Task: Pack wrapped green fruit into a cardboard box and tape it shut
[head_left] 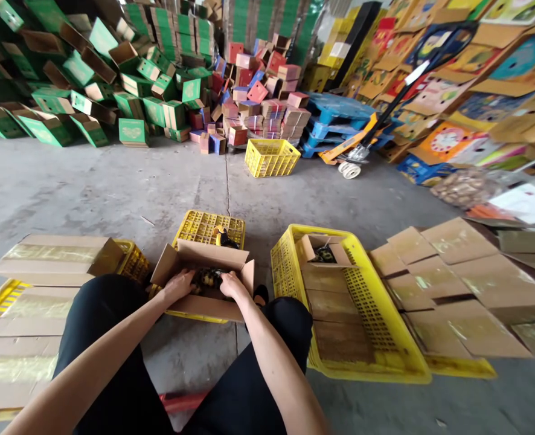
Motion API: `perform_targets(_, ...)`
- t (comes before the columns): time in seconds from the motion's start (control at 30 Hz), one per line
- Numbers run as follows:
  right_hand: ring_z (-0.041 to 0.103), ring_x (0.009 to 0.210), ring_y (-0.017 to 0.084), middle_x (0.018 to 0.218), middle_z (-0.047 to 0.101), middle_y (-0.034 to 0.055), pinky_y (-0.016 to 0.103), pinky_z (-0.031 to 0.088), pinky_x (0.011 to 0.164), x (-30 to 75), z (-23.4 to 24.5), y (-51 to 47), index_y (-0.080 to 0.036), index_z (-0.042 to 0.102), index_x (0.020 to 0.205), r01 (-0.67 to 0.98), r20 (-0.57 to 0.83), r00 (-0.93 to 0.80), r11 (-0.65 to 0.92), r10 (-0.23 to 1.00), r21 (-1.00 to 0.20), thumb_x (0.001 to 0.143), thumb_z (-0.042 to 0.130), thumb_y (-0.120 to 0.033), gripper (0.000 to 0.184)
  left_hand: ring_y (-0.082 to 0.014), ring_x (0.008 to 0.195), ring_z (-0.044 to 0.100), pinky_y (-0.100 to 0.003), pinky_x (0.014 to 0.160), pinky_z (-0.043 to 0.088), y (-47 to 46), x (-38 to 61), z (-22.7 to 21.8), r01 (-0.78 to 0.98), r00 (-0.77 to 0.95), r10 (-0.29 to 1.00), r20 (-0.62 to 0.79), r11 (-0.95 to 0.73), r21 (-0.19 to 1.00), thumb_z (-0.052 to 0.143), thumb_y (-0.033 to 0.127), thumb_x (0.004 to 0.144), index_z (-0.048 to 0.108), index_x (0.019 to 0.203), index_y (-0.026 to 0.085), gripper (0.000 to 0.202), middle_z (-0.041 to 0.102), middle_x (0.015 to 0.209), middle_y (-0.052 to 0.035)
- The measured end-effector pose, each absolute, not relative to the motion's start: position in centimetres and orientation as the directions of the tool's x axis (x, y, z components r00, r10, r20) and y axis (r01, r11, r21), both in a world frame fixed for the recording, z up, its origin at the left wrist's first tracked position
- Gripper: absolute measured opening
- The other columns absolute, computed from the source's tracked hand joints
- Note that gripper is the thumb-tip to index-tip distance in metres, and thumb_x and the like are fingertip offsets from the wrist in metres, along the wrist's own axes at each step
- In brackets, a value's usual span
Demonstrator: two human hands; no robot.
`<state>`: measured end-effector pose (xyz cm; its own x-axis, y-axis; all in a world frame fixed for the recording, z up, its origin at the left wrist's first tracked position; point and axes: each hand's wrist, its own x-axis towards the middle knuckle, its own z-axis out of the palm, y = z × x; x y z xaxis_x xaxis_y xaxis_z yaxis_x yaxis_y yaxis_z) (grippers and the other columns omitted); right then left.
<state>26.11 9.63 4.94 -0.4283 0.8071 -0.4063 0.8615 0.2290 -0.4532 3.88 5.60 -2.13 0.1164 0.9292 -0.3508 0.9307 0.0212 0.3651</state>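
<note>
An open brown cardboard box (204, 257) rests on a yellow plastic crate (209, 225) between my knees. Both my hands reach down into it. My left hand (177, 285) and my right hand (232, 284) press with curled fingers on dark and yellow items (208, 278) inside the box. What those items are is too small to tell. A dark and yellow object (223, 237) lies on the crate just behind the box.
A large yellow crate (376, 338) on my right holds sealed brown boxes and one open box (322, 251). Taped brown boxes (458, 284) stack at right and at left (54, 258). Green boxes (90, 78), pink boxes (258, 103), a yellow crate (271, 157) and a pallet jack (353, 151) stand beyond.
</note>
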Motion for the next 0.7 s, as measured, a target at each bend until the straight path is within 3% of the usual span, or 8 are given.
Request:
perform_targets(0.07, 0.069, 0.117, 0.026, 0.138, 0.066, 0.0109, 0.046, 0.061, 0.098, 25.9, 5.1, 9.5, -0.021, 0.065, 0.136, 0.884, -0.456, -0.394, 0.193, 0.798, -0.426, 0.104, 0.07, -0.039, 0.038, -0.0322, 0.126, 0.071, -0.037, 0.107, 0.053, 5.5, 4.6, -2.2, 0.918, 0.142, 0.929, -0.342, 0.005, 0.396, 0.068, 0.024, 0.093, 0.065, 0.144, 0.019, 0.051, 0.071, 0.139, -0.0172)
perform_targets(0.17, 0.071, 0.114, 0.026, 0.132, 0.069, 0.0109, 0.044, 0.061, 0.097, 25.9, 5.4, 9.5, -0.019, 0.069, 0.13, 0.918, -0.496, -0.319, 0.133, 0.808, -0.374, 0.103, 0.071, -0.038, 0.033, -0.0329, 0.119, 0.074, -0.037, 0.101, 0.056, 5.4, 5.3, -2.5, 0.915, 0.123, 0.926, -0.358, 0.034, 0.402, 0.07, 0.021, 0.088, 0.075, 0.128, 0.02, 0.04, 0.079, 0.122, -0.0139)
perform_targets(0.27, 0.076, 0.105, 0.027, 0.106, 0.08, 0.0145, 0.032, 0.057, 0.09, 26.3, 5.8, 9.5, -0.013, 0.08, 0.107, 0.932, -0.472, -0.266, 0.099, 0.84, -0.349, 0.101, 0.067, -0.024, 0.018, -0.0317, 0.116, 0.075, -0.035, 0.097, 0.057, 5.4, 4.9, -2.7, 0.912, 0.107, 0.929, -0.353, 0.05, 0.408, 0.067, 0.014, 0.086, 0.078, 0.114, 0.022, 0.031, 0.082, 0.114, -0.0106)
perform_targets(0.33, 0.078, 0.096, 0.027, 0.09, 0.081, 0.0134, 0.027, 0.054, 0.082, 26.8, 6.1, 9.7, -0.011, 0.083, 0.094, 0.927, -0.441, -0.264, 0.099, 0.858, -0.362, 0.098, 0.063, -0.019, 0.022, -0.0271, 0.118, 0.074, -0.032, 0.1, 0.056, 5.4, 4.2, -2.6, 0.904, 0.121, 0.936, -0.33, 0.034, 0.426, 0.061, 0.009, 0.087, 0.078, 0.112, 0.023, 0.033, 0.081, 0.117, -0.0076)
perform_targets(0.4, 0.078, 0.089, 0.026, 0.086, 0.082, 0.0089, 0.024, 0.053, 0.076, 27.2, 6.2, 9.8, -0.013, 0.084, 0.092, 0.918, -0.412, -0.275, 0.109, 0.868, -0.382, 0.097, 0.06, -0.022, 0.027, -0.0236, 0.119, 0.074, -0.03, 0.102, 0.055, 5.3, 3.3, -2.4, 0.901, 0.125, 0.945, -0.304, 0.02, 0.434, 0.055, 0.006, 0.09, 0.077, 0.114, 0.022, 0.036, 0.08, 0.12, -0.0069)
perform_targets(0.5, 0.077, 0.096, 0.025, 0.1, 0.083, 0.0086, 0.024, 0.053, 0.079, 27.6, 6.1, 9.6, -0.014, 0.084, 0.1, 0.911, -0.392, -0.294, 0.131, 0.872, -0.392, 0.099, 0.056, -0.025, 0.03, -0.0267, 0.122, 0.072, -0.036, 0.106, 0.054, 4.8, 2.4, -2.2, 0.909, 0.106, 0.957, -0.268, 0.016, 0.417, 0.051, 0.004, 0.091, 0.072, 0.127, 0.016, 0.044, 0.078, 0.125, -0.0125)
perform_targets(0.63, 0.07, 0.127, 0.031, 0.141, 0.071, 0.0213, 0.03, 0.053, 0.102, 27.1, 5.3, 8.3, -0.011, 0.077, 0.125, 0.921, -0.407, -0.3, 0.152, 0.862, -0.358, 0.098, 0.063, -0.026, 0.034, -0.0325, 0.135, 0.065, -0.044, 0.115, 0.049, 4.1, 3.3, -2.7, 0.9, 0.153, 0.969, -0.194, -0.056, 0.431, 0.056, 0.013, 0.093, 0.065, 0.143, 0.014, 0.051, 0.067, 0.146, -0.0191)
perform_targets(0.7, 0.071, 0.127, 0.033, 0.145, 0.067, 0.0251, 0.035, 0.055, 0.104, 26.7, 4.7, 7.6, -0.011, 0.075, 0.13, 0.93, -0.444, -0.298, 0.152, 0.845, -0.335, 0.096, 0.067, -0.028, 0.039, -0.0327, 0.139, 0.062, -0.045, 0.12, 0.046, 3.9, 4.5, -3.3, 0.877, 0.222, 0.963, -0.153, -0.129, 0.462, 0.056, 0.022, 0.098, 0.066, 0.144, 0.016, 0.047, 0.065, 0.15, -0.0178)
